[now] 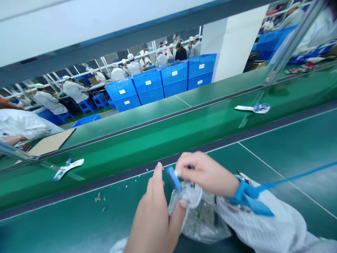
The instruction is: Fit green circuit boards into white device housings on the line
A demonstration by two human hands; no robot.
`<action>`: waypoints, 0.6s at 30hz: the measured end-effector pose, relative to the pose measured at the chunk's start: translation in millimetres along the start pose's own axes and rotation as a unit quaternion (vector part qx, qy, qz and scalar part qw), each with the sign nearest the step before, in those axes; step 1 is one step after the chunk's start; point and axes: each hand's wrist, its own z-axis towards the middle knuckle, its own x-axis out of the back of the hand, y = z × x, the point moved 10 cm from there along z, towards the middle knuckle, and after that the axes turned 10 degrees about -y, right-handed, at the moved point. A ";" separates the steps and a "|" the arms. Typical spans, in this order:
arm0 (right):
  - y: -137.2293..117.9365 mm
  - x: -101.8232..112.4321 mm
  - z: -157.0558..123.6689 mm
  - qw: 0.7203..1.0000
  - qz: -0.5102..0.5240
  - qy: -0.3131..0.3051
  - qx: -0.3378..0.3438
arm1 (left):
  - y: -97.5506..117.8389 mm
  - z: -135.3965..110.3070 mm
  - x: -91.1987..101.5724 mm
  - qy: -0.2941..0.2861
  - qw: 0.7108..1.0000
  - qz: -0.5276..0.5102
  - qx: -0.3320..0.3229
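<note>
White piece beside curled right hand

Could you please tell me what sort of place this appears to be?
Probably a factory assembly floor: a green belt bears white parts, blue crates stand stacked beyond it, and white-clad workers sit in rows.

My left hand grips a white part; my right hand pinches a blue piece at its ten o'clock.
</note>
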 end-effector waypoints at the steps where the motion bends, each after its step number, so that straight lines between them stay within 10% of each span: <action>1: 28.3 19.3 6.6 0.994 -0.036 0.054 -0.084 | -4.4 0.0 4.4 -0.012 1.000 0.008 0.020; 6: 118.9 103.7 26.0 0.924 -0.141 0.239 -0.263 | -7.1 -16.5 28.6 -0.015 1.000 0.008 -0.022; 9: 144.6 105.5 48.6 0.907 -0.184 0.218 -0.311 | -6.9 -27.9 35.7 -0.012 0.997 0.007 -0.072; 12: 138.9 54.1 99.2 0.931 -0.217 0.109 -0.274 | -7.3 -36.8 41.0 -0.015 0.993 0.018 -0.112; 18: 68.4 -130.7 228.2 0.950 -0.264 -0.122 -0.115 | -25.2 -65.0 72.2 0.064 0.985 0.029 -0.160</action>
